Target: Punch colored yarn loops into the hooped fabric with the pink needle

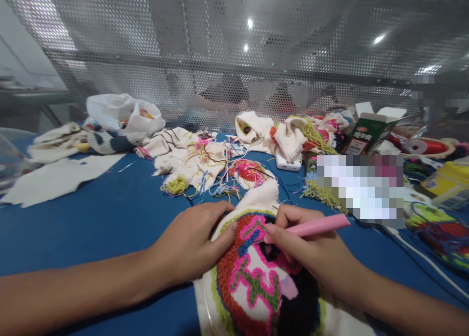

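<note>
The right hand (308, 245) is closed round a pink pen-shaped tool (322, 225) — perhaps a punch needle — angled over the embroidered cloth (252, 287), which lies at the near edge of the blue tabletop (120, 223). The left hand (198, 241) lies over the cloth's left side, thumb apart from fingers and set on the rust-coloured yarn band (225, 272); whether the fingers clamp underneath cannot be told.

The step in hand looks to be working yarn into the design at the short blue strip (249, 241), where the tool points; its very tip is hard to make out. The next move seems to call for a steady left hand, with the tool kept inside the pink outline.

Just beyond sits a tangle of pink and red yarn (249, 171), with a yellow-green yarn bundle (176, 184) to its left.

Farther off are the containers. A white plastic bag (113, 109) gapes at the top, with something orange showing inside. At right, a green carton (368, 128) stands tilted, flaps open — its inside is hidden. Near the right edge is a yellow packet (449, 179), contents not visible.
</note>
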Tool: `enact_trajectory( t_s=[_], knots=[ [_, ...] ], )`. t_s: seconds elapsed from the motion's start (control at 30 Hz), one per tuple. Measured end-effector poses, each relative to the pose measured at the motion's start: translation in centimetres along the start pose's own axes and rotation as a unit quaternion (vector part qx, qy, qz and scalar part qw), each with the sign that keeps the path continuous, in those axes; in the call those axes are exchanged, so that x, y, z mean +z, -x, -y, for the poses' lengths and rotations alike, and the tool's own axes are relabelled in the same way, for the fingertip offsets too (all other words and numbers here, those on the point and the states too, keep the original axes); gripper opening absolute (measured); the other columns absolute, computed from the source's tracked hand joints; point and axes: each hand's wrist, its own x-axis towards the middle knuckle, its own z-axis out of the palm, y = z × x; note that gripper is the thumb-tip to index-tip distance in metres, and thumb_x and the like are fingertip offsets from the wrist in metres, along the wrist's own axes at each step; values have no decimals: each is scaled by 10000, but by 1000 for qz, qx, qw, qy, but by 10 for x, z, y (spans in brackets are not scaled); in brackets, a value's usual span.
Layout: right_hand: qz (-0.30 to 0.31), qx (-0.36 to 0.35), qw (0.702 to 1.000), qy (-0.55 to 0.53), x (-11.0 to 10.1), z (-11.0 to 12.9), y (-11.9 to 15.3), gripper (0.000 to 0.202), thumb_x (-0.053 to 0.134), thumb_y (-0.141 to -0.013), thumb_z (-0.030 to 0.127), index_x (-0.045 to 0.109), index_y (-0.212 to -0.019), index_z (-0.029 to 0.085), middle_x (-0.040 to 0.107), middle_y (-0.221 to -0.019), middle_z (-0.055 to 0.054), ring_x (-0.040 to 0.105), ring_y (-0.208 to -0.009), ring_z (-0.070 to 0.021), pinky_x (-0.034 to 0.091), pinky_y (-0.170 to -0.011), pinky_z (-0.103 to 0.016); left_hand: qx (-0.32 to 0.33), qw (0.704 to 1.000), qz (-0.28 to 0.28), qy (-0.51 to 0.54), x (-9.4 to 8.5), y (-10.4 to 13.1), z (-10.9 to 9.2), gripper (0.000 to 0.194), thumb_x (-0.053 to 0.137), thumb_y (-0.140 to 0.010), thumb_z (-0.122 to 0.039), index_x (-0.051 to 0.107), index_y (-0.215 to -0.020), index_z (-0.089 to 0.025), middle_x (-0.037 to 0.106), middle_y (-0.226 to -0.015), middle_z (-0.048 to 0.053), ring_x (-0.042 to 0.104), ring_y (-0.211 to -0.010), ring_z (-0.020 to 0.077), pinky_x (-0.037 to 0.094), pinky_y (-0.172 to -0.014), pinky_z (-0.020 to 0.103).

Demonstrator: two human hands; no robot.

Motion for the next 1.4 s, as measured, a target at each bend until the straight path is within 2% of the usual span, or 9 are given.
enact_trajectory(
  t_s=[0.1, 0.2, 0.37, 0.47, 0.57, 0.87, 1.07, 1.27, 1.4],
  knots=[
    [-11, -7, 1000, 8, -1, 1, 1, 290, 538, -809, 313, 445, -581, 159, 460, -487, 51, 374, -426, -41, 252, -378, -158, -9, 996, 8, 89, -1, 2, -4, 281, 405, -846, -339, 567, -999, -168, 642, -966, 54, 584, -885, 212, 436, -774, 305],
    [-25, -18, 999, -11, -2, 1, 2, 283, 548, -801, 315, 452, -584, 161, 470, -475, 51, 389, -412, -41, 257, -372, -158, -11, 974, 5, 226, 3, 4, -1, 315, 436, -844, -360, 532, -1078, -173, 619, -1069, 47, 579, -943, 194, 441, -814, 278],
    [-30, -15, 997, -69, -2, 3, 6, 278, 568, -773, 316, 458, -566, 167, 465, -449, 57, 386, -385, -43, 284, -358, -150, -84, 897, 45, 432, 13, 7, -1, 452, 518, -805, -405, 464, -1185, -166, 632, -1072, 67, 620, -871, 201, 491, -728, 288],
    [-33, 8, 995, -95, 1, 7, 8, 267, 562, -752, 296, 449, -544, 173, 449, -415, 60, 371, -357, -43, 266, -340, -147, -113, 855, 54, 503, 16, 10, -7, 464, 569, -782, -372, 481, -1171, -135, 664, -998, 85, 638, -816, 204, 495, -710, 297],
    [-43, 24, 993, -104, 3, 10, 11, 251, 546, -741, 271, 429, -539, 179, 426, -396, 66, 349, -345, -40, 242, -334, -146, -117, 833, 40, 539, 18, 14, -16, 416, 591, -773, -345, 528, -1118, -121, 672, -979, 96, 637, -843, 214, 492, -720, 292],
    [-32, -6, 999, -44, 3, 6, 16, 187, 543, -715, 204, 420, -577, 177, 455, -534, 41, 387, -461, -59, 279, -387, -159, -103, 819, 45, 562, 18, 18, -21, 383, 594, -778, -318, 556, -1105, -121, 673, -987, 100, 647, -804, 209, 494, -705, 293],
    [70, -31, 995, -61, 1, -6, 19, 245, 560, -796, 336, 459, -645, 172, 473, -642, 34, 419, -523, -59, 315, -441, -163, -92, 838, 29, 538, 21, 16, -17, 384, 591, -776, -329, 565, -1096, -119, 671, -988, 91, 631, -839, 205, 489, -725, 280],
    [16, -22, 998, -49, 3, 0, 16, 274, 549, -802, 266, 442, -576, 157, 455, -556, 47, 380, -470, -41, 281, -417, -155, -93, 837, 38, 537, 21, 17, -16, 406, 585, -777, -345, 552, -1119, -129, 673, -982, 86, 631, -822, 199, 495, -719, 281],
    [-3, 14, 995, -95, 2, 4, 14, 260, 543, -770, 220, 424, -545, 163, 441, -499, 53, 358, -430, -40, 262, -394, -159, -101, 835, 51, 538, 18, 17, -17, 436, 607, -755, -353, 550, -1138, -153, 677, -981, 70, 634, -818, 203, 499, -720, 283]
  ],
)
